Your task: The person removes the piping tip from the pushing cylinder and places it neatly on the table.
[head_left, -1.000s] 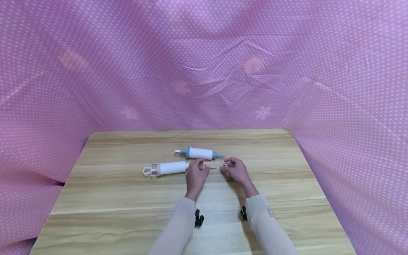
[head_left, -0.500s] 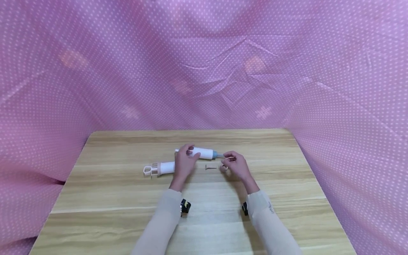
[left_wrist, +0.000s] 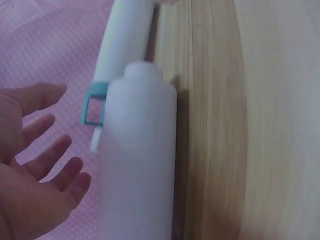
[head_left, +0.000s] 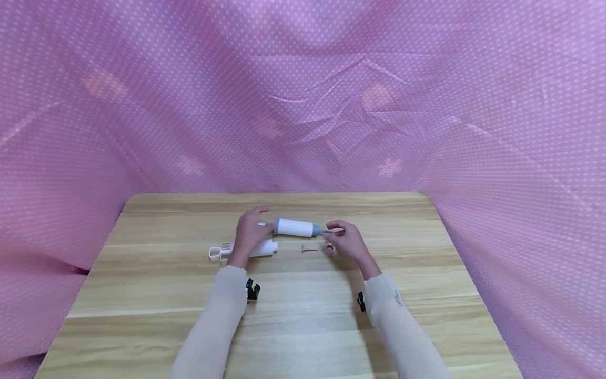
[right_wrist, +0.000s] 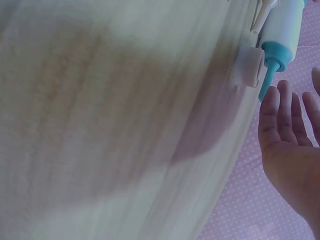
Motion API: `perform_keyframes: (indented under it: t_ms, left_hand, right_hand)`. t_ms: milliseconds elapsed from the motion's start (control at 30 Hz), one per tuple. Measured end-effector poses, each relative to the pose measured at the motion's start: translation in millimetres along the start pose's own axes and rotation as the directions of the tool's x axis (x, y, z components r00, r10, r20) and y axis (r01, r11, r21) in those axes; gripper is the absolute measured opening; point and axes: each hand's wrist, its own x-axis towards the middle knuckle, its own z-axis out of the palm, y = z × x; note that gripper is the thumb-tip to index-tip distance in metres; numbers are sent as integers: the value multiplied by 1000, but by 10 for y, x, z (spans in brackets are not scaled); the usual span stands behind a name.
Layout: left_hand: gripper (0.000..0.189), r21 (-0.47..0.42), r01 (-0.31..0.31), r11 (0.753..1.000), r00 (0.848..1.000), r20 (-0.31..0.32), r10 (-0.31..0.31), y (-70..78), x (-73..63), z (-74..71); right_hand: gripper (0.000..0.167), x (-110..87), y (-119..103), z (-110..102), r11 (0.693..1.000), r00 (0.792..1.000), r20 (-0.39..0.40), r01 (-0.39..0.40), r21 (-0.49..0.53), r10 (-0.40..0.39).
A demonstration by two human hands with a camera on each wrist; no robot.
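- Toward the far side of the wooden table (head_left: 303,316), I see the teal-ended white syringe (head_left: 295,227) lying between the left hand (head_left: 250,229) and the right hand (head_left: 349,239).
- Its long axis runs left to right: handle (head_left: 262,224) at the left fingers, nozzle (right_wrist: 268,81) at the right; I can't call either hand nearer.
- Left: fingers spread wide, gently bent, holding nothing, wrist above the pale-handled syringe (head_left: 262,249).
- Right: fingers relaxed, thumb apart, near the pale ring (right_wrist: 248,66); whether they touch the nozzle, I can't tell.
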Motion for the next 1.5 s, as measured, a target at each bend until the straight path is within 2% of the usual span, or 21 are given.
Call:
perform_keyframes:
  t_ms: [133, 267, 433, 733, 1067, 1233, 1433, 1500]
  left_hand:
    - [52, 12, 53, 999, 996, 74, -53, -81, 61, -25]
    - [55, -8, 73, 997, 989, 132, -72, -142, 104, -10]
    - [54, 8, 60, 998, 988, 144, -60, -187, 128, 30]
    - [51, 42, 54, 998, 984, 165, -60, -144, 153, 69]
    - [44, 70, 54, 996, 983, 171, -65, -138, 163, 112]
    - [44, 71, 58, 996, 986, 150, -68, -111, 136, 106]
    - [45, 23, 22, 999, 994, 108, -25, -23, 121, 71]
    - [46, 7, 2, 1000, 996, 94, -3, 0, 108, 51]
  right_hand:
    - [38, 65, -16, 24, 1000, 1000, 6, 0, -20, 0]
    - [39, 140, -32, 56, 999, 1000, 21, 0, -40, 1]
    - [42, 207, -42, 87, 998, 998, 57, -30, -56, 33]
    - [41, 260, -56, 126, 994, 992, 97, -74, -85, 82]
    - [35, 309, -39, 177, 983, 993, 82, -72, -169, 87]
    - [32, 306, -32, 193, 987, 994, 69, -77, -140, 88]
    - [36, 254, -126, 135, 996, 995, 53, -84, 43, 81]
    - [37, 247, -154, 110, 995, 997, 43, -71, 72, 68]
